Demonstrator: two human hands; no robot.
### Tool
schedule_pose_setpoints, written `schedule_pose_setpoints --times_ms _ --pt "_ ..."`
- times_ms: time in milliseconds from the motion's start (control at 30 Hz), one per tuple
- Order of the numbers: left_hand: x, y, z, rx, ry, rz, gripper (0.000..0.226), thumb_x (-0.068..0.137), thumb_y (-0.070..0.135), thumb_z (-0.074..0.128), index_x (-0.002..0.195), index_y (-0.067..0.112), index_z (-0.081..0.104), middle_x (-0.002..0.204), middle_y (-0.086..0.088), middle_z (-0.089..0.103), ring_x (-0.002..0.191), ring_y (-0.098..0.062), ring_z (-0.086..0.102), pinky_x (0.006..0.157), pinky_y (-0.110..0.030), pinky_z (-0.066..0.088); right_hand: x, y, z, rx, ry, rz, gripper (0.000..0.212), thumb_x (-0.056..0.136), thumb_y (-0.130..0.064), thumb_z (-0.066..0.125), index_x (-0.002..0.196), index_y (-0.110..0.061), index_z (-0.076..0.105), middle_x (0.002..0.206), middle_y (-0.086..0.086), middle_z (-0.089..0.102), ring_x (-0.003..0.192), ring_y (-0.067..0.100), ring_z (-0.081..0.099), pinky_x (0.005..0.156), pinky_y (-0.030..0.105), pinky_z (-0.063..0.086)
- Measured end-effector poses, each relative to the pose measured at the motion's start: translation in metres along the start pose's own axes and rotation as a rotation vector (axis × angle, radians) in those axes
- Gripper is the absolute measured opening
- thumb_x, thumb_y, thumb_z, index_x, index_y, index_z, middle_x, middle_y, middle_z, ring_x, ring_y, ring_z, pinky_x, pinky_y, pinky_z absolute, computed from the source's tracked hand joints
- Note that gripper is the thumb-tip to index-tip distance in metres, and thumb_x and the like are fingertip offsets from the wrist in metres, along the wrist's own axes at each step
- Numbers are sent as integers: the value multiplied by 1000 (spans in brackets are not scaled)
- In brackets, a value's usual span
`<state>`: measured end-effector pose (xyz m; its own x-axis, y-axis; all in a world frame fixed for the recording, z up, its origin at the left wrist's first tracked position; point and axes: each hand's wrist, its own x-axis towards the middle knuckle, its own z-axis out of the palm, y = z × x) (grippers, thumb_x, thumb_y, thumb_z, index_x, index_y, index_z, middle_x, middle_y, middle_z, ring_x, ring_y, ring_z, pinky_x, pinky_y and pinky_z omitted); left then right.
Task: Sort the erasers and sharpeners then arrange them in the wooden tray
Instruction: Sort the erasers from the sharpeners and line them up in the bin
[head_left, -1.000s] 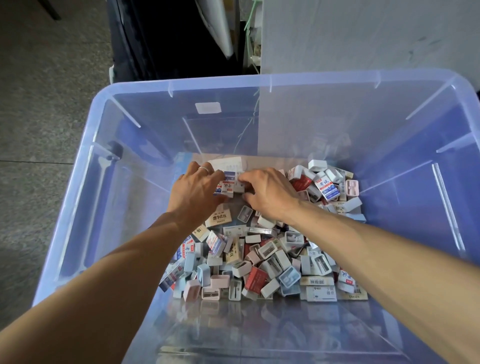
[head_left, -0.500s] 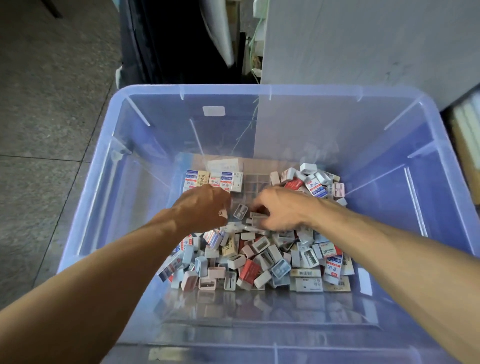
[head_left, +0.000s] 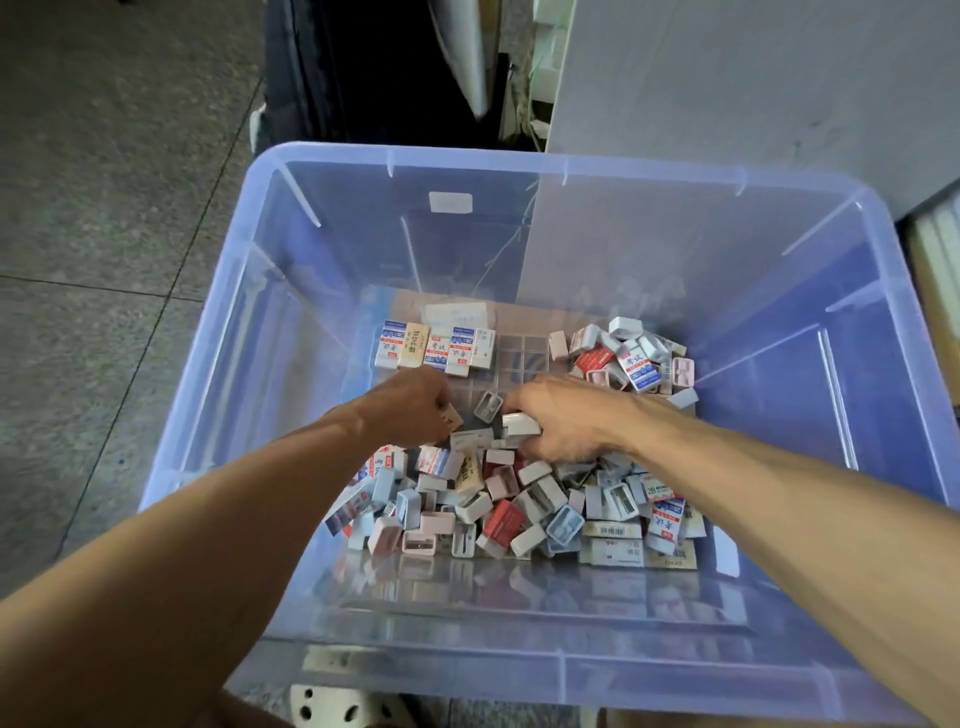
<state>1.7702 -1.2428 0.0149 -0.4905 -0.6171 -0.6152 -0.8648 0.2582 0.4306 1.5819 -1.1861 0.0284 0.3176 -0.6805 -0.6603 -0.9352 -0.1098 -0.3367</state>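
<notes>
Here, the left hand (head_left: 410, 410) pinches a tan eraser (head_left: 451, 419) while the right hand (head_left: 563, 421) curls round a white sharpener (head_left: 521, 425), both apparently picked from the mixed pile (head_left: 514, 499) for sorting. Beyond them, a row of erasers (head_left: 434, 349) lies side by side in the gridded tray (head_left: 519, 358), seemingly the first sorted group. Everything sits inside a translucent blue bin (head_left: 322, 291) on a grey tiled floor (head_left: 104, 208).
</notes>
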Motion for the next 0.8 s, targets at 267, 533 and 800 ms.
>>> schedule_pose_setpoints --times_ms 267,533,800 --pt "1 12 2 -157 -47 50 8 87 19 73 90 13 68 77 6 66 64 0 56 50 -4 40 -23 9 -14 535 228 91 18 86 -20 74 101 -13 65 89 5 69 68 18 66 55 33 50" --pt "1 20 0 -92 -191 44 18 86 19 73 103 11 70 81 5 67 71 -11 60 58 -18 42 -33 26 -16 972 294 338 55 91 -9 68 141 -19 46 122 12 54 74 27 74 70 43 63" --pt "-7 19 -11 -94 -113 -4 26 83 14 75 108 9 69 92 -1 67 78 -16 62 62 -20 48 -9 17 -11 1101 522 454 47 87 -15 75 127 -24 51 111 1 61 91 22 70 76 45 62"
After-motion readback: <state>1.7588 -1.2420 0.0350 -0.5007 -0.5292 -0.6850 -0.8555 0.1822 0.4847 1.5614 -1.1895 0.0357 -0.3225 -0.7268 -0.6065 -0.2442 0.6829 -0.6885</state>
